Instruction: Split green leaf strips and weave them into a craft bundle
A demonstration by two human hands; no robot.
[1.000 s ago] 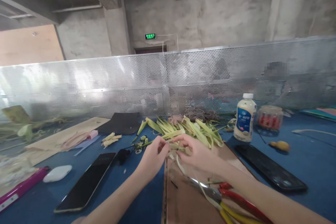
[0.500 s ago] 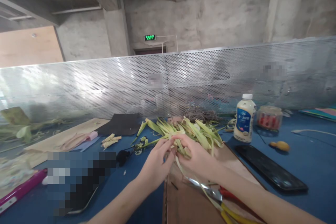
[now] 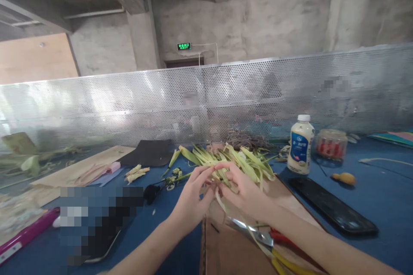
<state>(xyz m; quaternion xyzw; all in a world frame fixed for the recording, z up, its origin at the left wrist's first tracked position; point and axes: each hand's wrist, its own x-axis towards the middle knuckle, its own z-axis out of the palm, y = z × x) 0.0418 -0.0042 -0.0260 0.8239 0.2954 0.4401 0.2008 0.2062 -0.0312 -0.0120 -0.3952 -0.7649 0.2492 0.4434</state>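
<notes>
My left hand (image 3: pixel 193 195) and my right hand (image 3: pixel 243 189) meet above the board, fingertips together and closed. Between them is a pale green husk strip (image 3: pixel 221 201), whose long tail hangs down over the board. Fingers hide most of what they pinch. Right behind the hands lies a heap of green corn husks (image 3: pixel 251 159). Under my right forearm rest scissors (image 3: pixel 247 227) with metal blades and a yellow handle, beside something with a red handle (image 3: pixel 284 238).
A brown board (image 3: pixel 222 253) lies on the blue table. To the right stand a white-capped bottle (image 3: pixel 300 146), a clear jar (image 3: pixel 331 144) and a black phone (image 3: pixel 332 206). Left are black card (image 3: pixel 146 152), husk scraps (image 3: pixel 137 173) and a purple tool (image 3: pixel 29 234). Perforated metal panels (image 3: pixel 145 107) close the back.
My fingers have shifted slightly around the husk strip, with the right fingers a little more raised and spread. Less of the strip shows above the fingertips. The things on the table have not moved.
</notes>
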